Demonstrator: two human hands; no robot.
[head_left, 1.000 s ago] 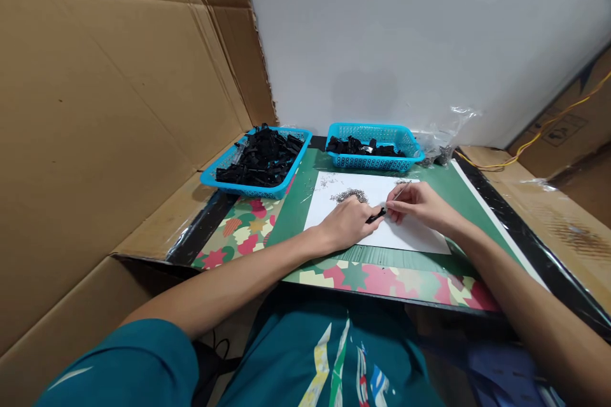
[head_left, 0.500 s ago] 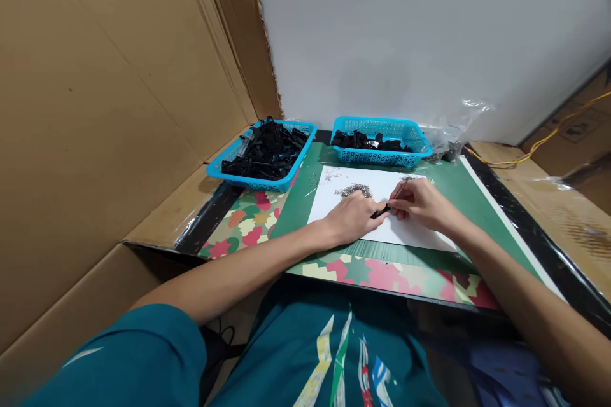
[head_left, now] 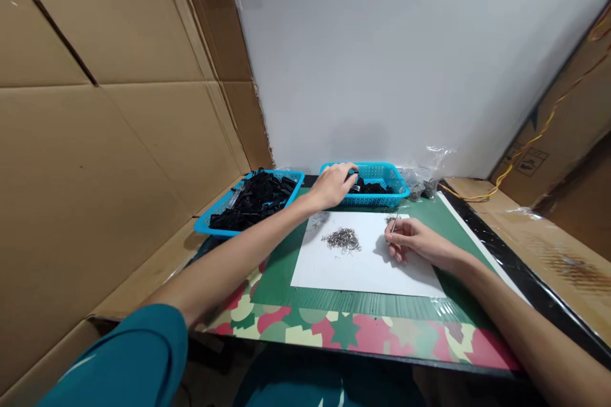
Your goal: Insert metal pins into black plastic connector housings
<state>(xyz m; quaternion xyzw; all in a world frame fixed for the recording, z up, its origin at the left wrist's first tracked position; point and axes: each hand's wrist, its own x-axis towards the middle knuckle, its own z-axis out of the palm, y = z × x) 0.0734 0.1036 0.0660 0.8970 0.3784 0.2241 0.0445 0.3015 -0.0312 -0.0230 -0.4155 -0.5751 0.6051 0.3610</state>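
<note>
My left hand [head_left: 334, 186] reaches over the left end of the right blue basket [head_left: 367, 200], its fingers bent around a small black piece by the rim. Black pieces [head_left: 370, 187] lie inside that basket. Over the right part of a white sheet [head_left: 315, 273], my right hand [head_left: 403, 240] pinches a thin metal tool [head_left: 394, 223], pointing up and away. A pile of tiny metal parts [head_left: 344, 239] sits on the sheet, left of my right hand. Another small cluster of them lies just beyond my right fingertips.
At the left stands a second blue basket [head_left: 203, 226] heaped with black pieces [head_left: 260, 197]. Clear plastic bags [head_left: 422, 183] sit beside the right basket. Cardboard walls [head_left: 157, 140] rise at the left. A yellow cable [head_left: 501, 181] runs along the right side.
My left hand has left the sheet and moved forward to the right basket with the black piece. My right hand stays over the sheet, now apart from the left. The view has tilted up.
</note>
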